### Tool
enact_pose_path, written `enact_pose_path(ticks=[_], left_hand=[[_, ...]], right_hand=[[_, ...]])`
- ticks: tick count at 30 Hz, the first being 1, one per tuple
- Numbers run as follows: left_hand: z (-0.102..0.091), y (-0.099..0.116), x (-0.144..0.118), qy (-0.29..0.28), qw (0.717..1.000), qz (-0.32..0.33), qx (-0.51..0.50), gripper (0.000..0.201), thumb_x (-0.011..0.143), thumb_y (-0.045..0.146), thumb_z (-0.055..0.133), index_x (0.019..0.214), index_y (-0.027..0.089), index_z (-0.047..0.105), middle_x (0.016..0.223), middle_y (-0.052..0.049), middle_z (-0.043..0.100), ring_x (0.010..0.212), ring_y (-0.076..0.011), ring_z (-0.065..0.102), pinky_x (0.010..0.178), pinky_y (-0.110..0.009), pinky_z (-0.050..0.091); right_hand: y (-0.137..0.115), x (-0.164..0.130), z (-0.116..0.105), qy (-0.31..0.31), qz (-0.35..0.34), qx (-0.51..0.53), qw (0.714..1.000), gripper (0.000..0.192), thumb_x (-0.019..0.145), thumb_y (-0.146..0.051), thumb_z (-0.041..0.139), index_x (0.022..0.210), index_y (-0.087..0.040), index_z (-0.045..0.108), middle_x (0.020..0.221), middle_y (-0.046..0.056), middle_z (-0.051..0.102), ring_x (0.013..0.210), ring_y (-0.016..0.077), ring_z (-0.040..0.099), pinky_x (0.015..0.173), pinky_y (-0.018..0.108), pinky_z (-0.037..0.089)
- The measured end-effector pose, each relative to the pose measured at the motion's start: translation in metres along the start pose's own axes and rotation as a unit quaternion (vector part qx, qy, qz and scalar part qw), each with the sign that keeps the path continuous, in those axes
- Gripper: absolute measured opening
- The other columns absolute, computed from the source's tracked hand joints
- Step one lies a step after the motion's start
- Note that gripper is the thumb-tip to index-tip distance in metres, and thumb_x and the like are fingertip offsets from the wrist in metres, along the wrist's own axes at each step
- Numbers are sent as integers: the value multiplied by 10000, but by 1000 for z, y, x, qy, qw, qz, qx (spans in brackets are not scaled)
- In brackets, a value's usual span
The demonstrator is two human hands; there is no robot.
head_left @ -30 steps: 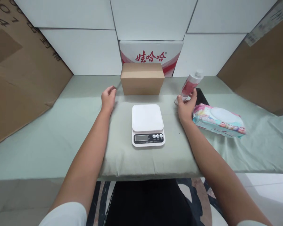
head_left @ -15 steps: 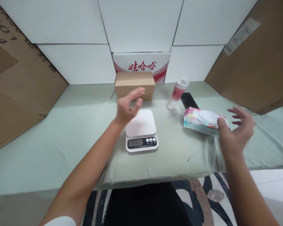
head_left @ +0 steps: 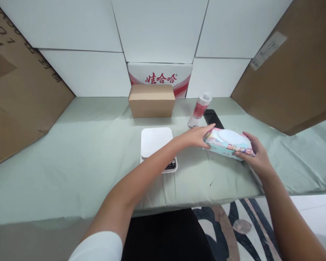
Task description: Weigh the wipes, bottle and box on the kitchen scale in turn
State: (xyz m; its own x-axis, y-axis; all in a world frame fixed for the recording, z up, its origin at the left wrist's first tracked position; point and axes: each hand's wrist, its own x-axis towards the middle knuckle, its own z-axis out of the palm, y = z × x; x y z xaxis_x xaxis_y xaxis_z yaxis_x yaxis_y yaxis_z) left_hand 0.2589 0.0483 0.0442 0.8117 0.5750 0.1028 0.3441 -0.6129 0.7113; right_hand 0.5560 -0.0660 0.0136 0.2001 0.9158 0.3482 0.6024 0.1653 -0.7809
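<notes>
A colourful pack of wet wipes (head_left: 228,142) with a white lid lies between my two hands, on the right of the cloth-covered table. My left hand (head_left: 197,137) grips its left end, thumb and fingers around the corner. At the opposite end, my right hand (head_left: 256,154) is closed on the pack from the right. Whether the pack's underside touches the table I cannot tell. My left forearm crosses over a white kitchen scale (head_left: 156,141), hiding much of its display and buttons. The scale's platform carries nothing.
Behind the scale stands a brown cardboard box (head_left: 152,105), with a white and red carton (head_left: 163,72) against the wall. A white and pink bottle (head_left: 199,110) and a black phone (head_left: 213,119) are behind the wipes. Large cardboard sheets (head_left: 293,72) flank both sides.
My left hand has swung right from above the scale to the pack's left end. My right hand has closed on the right end. The view has shifted slightly.
</notes>
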Motion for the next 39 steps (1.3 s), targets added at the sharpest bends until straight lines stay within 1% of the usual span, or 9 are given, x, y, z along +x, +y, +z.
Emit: enact_pose_path(ticks=[2,4,8,11,14,17,20,29,39], left_hand=[[-11,-2,-28,37,999,23,-10,1119,744,400,804,1716,222,280,1612,-143,589,1442,-377,603,1179,-481,508],[-26,-3,-66,100,993,53,-30,1067,750,426,843,1685,246,362,1640,-134,563,1482,-380,575,1218,-490,489],[-53,-10,-149,255,962,76,-59,1005,750,471,901,1631,271,462,1657,-124,546,1484,-340,587,1266,-458,477],[-57,-23,-197,361,928,63,-71,969,747,484,920,1599,272,509,1625,-131,582,1457,-331,615,1233,-450,525],[-49,-45,-228,441,893,45,-75,954,727,523,932,1571,299,547,1619,-136,587,1478,-350,594,1226,-476,536],[-43,-66,-241,455,886,27,-80,960,709,548,938,1556,294,565,1586,-153,616,1458,-363,611,1223,-501,537],[-43,-77,-243,433,896,25,-90,1005,686,586,942,1555,256,562,1569,-176,626,1453,-373,613,1224,-497,535],[-45,-83,-239,406,908,-2,-101,1059,661,672,923,1567,279,543,1593,-159,606,1488,-386,576,1234,-523,523],[-48,-83,-239,392,912,-5,-121,1021,678,616,934,1559,277,545,1598,-161,600,1510,-394,550,1256,-542,496]], right_hand=[[-17,-4,12,-19,-30,7,999,895,601,-467,991,1424,-360,657,1423,134,688,1281,448,688,991,583,632],[-44,-5,30,-38,-82,33,995,935,603,-503,989,1453,-353,632,1429,111,683,1309,438,671,1039,619,615],[-109,9,85,-72,-161,117,977,977,632,-572,978,1486,-291,596,1462,132,660,1360,391,650,1150,559,569],[-144,22,136,-109,-180,183,960,978,634,-691,936,1460,-287,603,1453,127,666,1360,366,654,1141,504,586],[-156,25,182,-137,-182,224,947,975,608,-741,923,1429,-313,616,1408,109,687,1266,342,703,1021,470,654],[-153,16,211,-137,-169,243,945,987,609,-777,900,1428,-309,608,1414,121,672,1173,324,738,911,445,687],[-145,7,221,-103,-170,230,952,1001,607,-821,869,1416,-291,610,1421,140,655,1276,361,692,971,479,672],[-138,5,222,-94,-164,199,962,988,665,-894,765,1442,-315,571,1524,130,582,1494,423,528,1132,582,594],[-136,3,224,-97,-169,205,959,1012,680,-926,720,1470,-314,559,1529,138,588,1460,409,571,1116,558,602]])
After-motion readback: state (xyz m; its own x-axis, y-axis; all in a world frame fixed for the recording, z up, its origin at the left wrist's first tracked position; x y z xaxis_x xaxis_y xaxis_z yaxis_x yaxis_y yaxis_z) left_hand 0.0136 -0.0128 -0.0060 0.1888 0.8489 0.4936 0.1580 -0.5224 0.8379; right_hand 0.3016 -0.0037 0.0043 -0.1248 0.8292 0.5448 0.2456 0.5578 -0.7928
